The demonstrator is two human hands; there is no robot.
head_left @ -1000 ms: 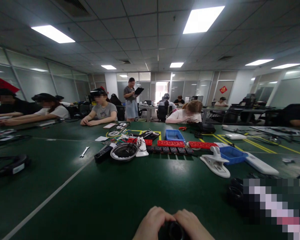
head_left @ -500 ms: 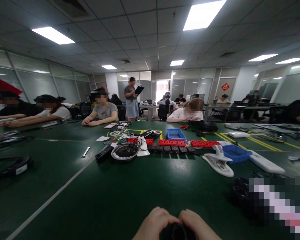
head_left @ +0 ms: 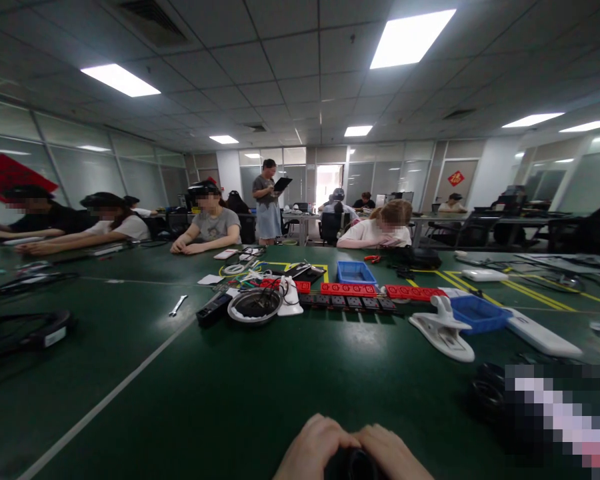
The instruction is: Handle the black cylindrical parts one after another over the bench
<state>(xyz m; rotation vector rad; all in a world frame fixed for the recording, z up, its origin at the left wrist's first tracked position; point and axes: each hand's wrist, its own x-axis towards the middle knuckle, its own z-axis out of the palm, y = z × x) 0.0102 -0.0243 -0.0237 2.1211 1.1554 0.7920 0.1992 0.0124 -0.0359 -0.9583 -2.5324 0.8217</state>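
At the bottom edge of the head view, my left hand [head_left: 314, 445] curls its fingers over a black rounded object [head_left: 356, 464]. My right hand [head_left: 389, 452] wraps the same object from the other side, and the two hands meet above it. Only a dark, round, ring-like part shows between them; the rest is hidden by the hands and the frame edge, so I cannot tell its kind. Both hands are closed, low over the near side of the green table [head_left: 205, 393].
A black object with round rings [head_left: 489, 390] lies to the right beside a blurred patch. Farther off are a white clip base [head_left: 445, 330], blue trays [head_left: 356, 273], red and black socket strips [head_left: 347, 303], a metal bowl [head_left: 255, 308] and a wrench [head_left: 179, 305]. Several people sit around.
The whole scene has shifted slightly right and down as my head moved. My right hand's fingers now lie further over the black object, covering more of it. Both hands keep their hold.
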